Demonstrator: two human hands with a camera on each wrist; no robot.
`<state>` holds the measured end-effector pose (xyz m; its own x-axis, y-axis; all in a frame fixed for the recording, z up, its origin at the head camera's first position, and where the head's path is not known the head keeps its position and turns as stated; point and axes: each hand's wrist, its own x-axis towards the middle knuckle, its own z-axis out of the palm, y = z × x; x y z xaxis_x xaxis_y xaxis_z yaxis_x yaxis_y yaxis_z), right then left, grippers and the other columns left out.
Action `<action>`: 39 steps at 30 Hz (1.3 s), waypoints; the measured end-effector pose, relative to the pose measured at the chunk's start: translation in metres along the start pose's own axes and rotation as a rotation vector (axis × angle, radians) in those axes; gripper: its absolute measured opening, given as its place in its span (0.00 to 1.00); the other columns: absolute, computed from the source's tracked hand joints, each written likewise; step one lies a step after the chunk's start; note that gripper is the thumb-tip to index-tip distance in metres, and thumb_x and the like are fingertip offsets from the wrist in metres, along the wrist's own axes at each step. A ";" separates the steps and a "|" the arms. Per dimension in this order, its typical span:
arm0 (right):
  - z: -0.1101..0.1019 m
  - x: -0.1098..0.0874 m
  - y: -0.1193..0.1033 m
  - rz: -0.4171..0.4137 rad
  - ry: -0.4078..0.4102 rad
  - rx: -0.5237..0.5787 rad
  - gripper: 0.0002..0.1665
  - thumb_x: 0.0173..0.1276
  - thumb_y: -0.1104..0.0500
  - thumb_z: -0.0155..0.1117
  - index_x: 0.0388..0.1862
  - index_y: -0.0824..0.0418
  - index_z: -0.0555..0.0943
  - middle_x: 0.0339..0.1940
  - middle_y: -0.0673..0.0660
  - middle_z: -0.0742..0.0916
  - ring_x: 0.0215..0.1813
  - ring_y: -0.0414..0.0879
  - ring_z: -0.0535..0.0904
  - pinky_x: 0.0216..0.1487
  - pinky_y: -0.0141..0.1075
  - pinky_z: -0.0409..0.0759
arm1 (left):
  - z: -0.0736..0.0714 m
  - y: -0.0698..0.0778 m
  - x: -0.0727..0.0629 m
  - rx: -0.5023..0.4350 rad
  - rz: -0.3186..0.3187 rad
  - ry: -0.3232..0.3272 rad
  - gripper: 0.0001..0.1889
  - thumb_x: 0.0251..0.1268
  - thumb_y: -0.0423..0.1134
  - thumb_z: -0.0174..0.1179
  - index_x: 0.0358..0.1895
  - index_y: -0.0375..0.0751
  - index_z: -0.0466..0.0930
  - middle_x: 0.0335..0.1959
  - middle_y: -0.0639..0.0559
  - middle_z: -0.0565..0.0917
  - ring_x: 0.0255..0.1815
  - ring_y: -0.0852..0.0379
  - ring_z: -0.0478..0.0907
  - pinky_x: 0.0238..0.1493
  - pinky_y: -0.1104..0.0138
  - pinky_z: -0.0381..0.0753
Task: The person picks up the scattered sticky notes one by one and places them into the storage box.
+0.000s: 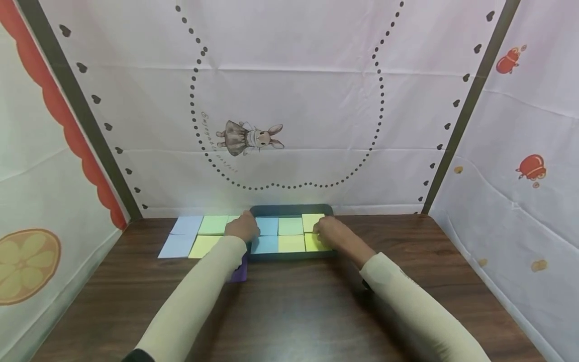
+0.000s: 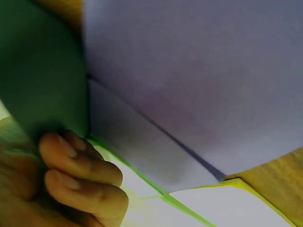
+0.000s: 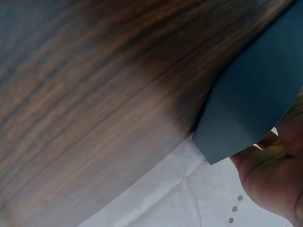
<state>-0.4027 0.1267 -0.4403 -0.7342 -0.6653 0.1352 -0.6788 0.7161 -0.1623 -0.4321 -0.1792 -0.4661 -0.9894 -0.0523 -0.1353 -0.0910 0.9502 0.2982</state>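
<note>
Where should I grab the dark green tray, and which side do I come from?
Probably by the short end walls of the tray, coming from left and right together: it is longer sideways than front to back, its raised walls offer an edge to pinch, and coloured notes cover much of its floor.

Dark wooden table [image 1: 289, 311], white cloth [image 1: 294, 30], printed rabbit [image 1: 249, 138]

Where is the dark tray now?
In the head view, the dark tray is near the far edge of the table, between the left hand and right hand, right of pastel squares outside it.
</note>
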 end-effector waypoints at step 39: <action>0.017 0.002 0.029 0.658 -0.122 0.024 0.23 0.81 0.63 0.49 0.63 0.79 0.79 0.31 0.60 0.82 0.26 0.52 0.76 0.26 0.47 0.81 | -0.105 -0.164 0.005 -0.022 0.086 -0.017 0.24 0.59 0.21 0.76 0.59 0.27 0.82 0.59 0.27 0.85 0.52 0.35 0.85 0.49 0.46 0.88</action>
<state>-0.4238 0.1429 -0.4615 -0.9876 -0.1112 -0.1106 -0.0881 0.9768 -0.1950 -0.4341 -0.3676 -0.4167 -0.9917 0.0351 -0.1241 -0.0079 0.9439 0.3300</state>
